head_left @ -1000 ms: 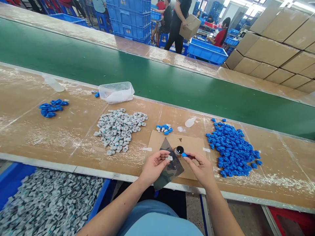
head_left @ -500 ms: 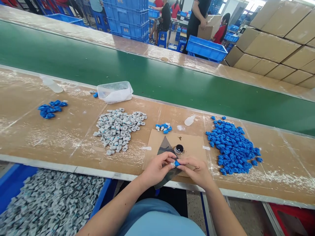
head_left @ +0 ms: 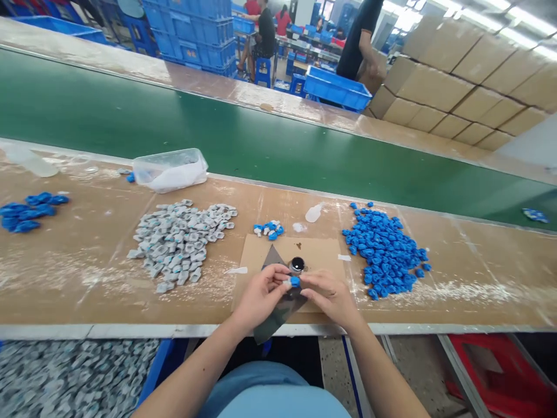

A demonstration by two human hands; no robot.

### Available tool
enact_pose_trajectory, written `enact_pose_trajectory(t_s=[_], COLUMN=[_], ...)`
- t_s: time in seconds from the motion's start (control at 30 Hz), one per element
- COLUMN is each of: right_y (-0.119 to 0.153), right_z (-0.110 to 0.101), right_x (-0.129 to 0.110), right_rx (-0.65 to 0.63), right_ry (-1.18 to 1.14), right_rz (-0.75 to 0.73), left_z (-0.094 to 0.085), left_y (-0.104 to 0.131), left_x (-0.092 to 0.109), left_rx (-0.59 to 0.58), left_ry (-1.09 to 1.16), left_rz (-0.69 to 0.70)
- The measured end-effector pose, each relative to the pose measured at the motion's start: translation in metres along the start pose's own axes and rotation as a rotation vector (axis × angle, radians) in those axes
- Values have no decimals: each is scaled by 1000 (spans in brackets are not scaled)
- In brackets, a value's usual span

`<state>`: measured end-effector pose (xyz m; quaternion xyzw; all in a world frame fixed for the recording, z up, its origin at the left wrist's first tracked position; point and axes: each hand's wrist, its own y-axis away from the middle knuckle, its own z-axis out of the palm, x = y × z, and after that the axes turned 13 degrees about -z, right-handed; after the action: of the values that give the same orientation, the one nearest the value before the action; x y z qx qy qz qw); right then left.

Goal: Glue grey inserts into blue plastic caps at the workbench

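Note:
Between thumb and fingers, my left hand (head_left: 261,293) pinches a small blue-and-white plastic part (head_left: 295,281). My right hand (head_left: 333,299) is just to the right of it, thumb and forefinger apart with a narrow gap to the part. Under both hands lies a dark camouflage cloth (head_left: 272,322), partly on a cardboard sheet (head_left: 324,249). A small open jar of black liquid (head_left: 297,265) stands right behind my fingers. Farther back sits a little cluster of blue-and-white parts (head_left: 268,230). A pile of grey parts (head_left: 178,241) lies left, a pile of blue parts (head_left: 385,249) right.
A clear plastic container (head_left: 172,168) and a small white bottle (head_left: 313,213) stand near the green conveyor belt (head_left: 261,145). More blue parts (head_left: 30,212) lie far left. Below the table edge is a bin of grey parts (head_left: 78,371). Beyond are blue crates, stacked cartons and several people.
My right fingers have parted slightly from the blue-and-white part, which stays in my left hand. The view has shifted to the right. A person behind leans with a carton.

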<state>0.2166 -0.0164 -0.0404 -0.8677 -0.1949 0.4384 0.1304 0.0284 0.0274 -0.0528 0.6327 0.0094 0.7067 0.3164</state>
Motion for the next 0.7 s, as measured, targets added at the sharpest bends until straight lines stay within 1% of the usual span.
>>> enact_pose_trajectory(t_s=[0.07, 0.17, 0.23, 0.27, 0.3, 0.37, 0.43, 0.5, 0.57, 0.63, 0.7], right_y=[1, 7, 11, 12, 12, 12, 11, 10, 11, 14, 17], right_z=[-19, -54, -75, -83, -89, -96, -98, -97, -96, -95, -93], right_x=[12, 38, 56, 64, 71, 80, 84, 84, 81, 79, 79], right_rx=[65, 233, 302, 314, 309, 256, 180, 153, 206, 329, 412], right_ry=[194, 593, 778, 845, 897, 981, 1013, 1004, 967, 895, 795], right_rz=[19, 150, 238, 279, 315, 380, 412, 387, 304, 202, 166], left_z=[-12, -31, -42, -45, -47, -50, -50, -53, -59, -68, -80], left_y=[-9, -29, -41, -45, -49, -52, -48, -39, -26, -12, 3], left_x=[8, 21, 28, 31, 33, 33, 27, 20, 12, 7, 4], left_rx=[124, 308, 360, 372, 379, 389, 410, 455, 529, 618, 730], left_ry=[-63, -149, -171, -173, -169, -161, -173, -237, -355, -502, -635], left_rz=[47, 109, 137, 147, 153, 162, 173, 201, 243, 280, 300])
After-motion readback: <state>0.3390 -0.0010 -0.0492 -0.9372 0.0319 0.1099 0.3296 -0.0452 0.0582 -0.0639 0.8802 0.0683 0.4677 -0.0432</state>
